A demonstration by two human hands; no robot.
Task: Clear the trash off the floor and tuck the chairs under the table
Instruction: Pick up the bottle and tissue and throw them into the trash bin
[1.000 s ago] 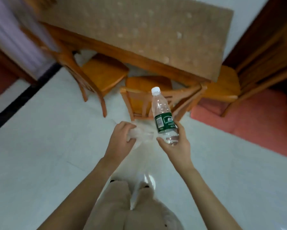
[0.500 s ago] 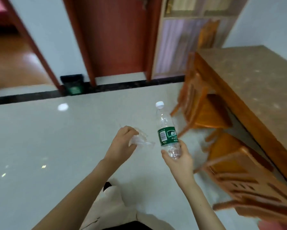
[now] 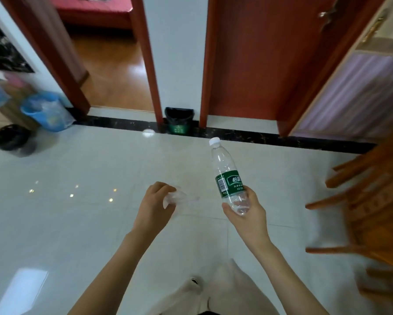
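My right hand (image 3: pixel 245 210) grips the base of a clear plastic bottle (image 3: pixel 226 171) with a green label and a white cap, held upright and tilted slightly left. My left hand (image 3: pixel 154 205) is closed on a crumpled piece of clear plastic wrap (image 3: pixel 181 198), which sticks out to the right of the fingers. Both hands are held over the pale tiled floor (image 3: pixel 77 223). A wooden chair (image 3: pixel 368 201) shows blurred at the right edge. A small green bin with a black liner (image 3: pixel 179 120) stands against the wall straight ahead.
A blue bucket with plastic in it (image 3: pixel 45 112) and a black bag (image 3: pixel 11 139) sit at the far left. A dark tile strip (image 3: pixel 259 135) runs along the wall. An open doorway (image 3: pixel 109 64) lies left of the bin, a red door (image 3: pixel 259 60) right.
The view has swung left, away from the table and chairs, toward the doors and the green bin. Both hands keep the same hold on the bottle and the wrap.
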